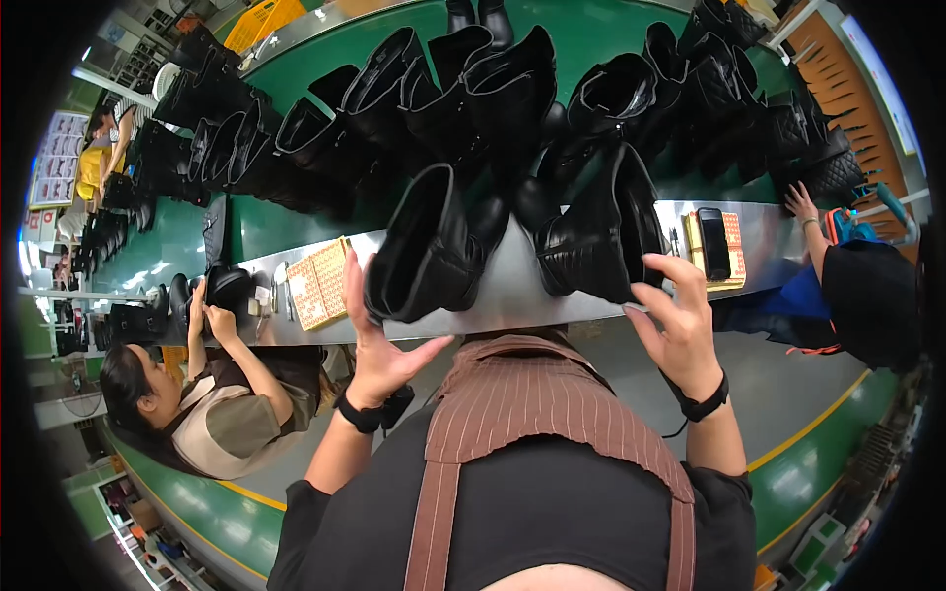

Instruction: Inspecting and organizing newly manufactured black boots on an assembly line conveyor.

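Two black leather boots stand upright in front of me at the edge of the metal worktop, their dark shaft openings facing me. Beside the left boot (448, 261) is my left hand (379, 355), open with the thumb stretched out and the fingers pointing up along the shaft. My right hand (680, 320) is by the right boot (581, 251), its fingers bent and apart near the shaft's edge. Whether those fingertips touch the leather I cannot tell. Neither hand grips anything.
Several black boots (374, 94) crowd the green conveyor (281, 212) ahead. Orange-patterned pads (320, 284) lie on the metal ledge, a phone (713, 244) on the right one. A co-worker (227, 414) handles a boot at left; another person's hand (803, 202) touches boots at right.
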{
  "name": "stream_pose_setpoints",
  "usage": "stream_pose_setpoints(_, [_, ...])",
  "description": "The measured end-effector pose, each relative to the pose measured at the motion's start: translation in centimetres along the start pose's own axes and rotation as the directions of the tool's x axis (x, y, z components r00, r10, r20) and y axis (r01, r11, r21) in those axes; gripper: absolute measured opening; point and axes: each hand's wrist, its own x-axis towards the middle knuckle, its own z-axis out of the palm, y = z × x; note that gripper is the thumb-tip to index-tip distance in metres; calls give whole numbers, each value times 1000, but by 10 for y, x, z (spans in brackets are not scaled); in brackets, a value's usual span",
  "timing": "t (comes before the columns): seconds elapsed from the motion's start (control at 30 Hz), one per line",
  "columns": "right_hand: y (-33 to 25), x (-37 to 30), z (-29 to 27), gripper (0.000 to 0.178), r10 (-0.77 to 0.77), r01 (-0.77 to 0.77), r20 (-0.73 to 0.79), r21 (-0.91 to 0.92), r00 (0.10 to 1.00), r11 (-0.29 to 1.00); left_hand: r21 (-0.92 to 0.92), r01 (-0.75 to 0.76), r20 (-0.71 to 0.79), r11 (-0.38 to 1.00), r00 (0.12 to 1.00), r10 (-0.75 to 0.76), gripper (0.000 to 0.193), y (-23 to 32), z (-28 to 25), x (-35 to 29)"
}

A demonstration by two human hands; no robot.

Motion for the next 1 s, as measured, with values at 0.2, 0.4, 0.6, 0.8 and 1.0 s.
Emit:
stream_pose_setpoints(0.2, [37, -71, 56, 111, 457, -322, -140, 533, 878, 782, 227, 492, 277, 841, 795, -540, 84, -91, 2, -45])
stream_pose_setpoints(0.4, [83, -91, 186, 80, 502, -771, 585, 483, 637, 415, 428, 678, 462, 598, 404, -790, 70, -144, 35, -30])
stream_pose_setpoints(0.6, [112, -95, 281, 69, 523, -818, 630, 455, 574, 351, 264, 779, 489, 568, 400, -776, 72, -161, 48, -22])
stream_pose_setpoints(0.8, [78, -98, 246, 66, 593, -696, 427, 627, 682, 349, 38, 710, 325, 703, 657, -680, 56, -140, 57, -44])
stream_pose_setpoints(1.0, [88, -103, 218, 49, 686, -718, 344, 584, 641, 378, -9, 714, 205, 700, 687, -698, 52, -141, 74, -56])
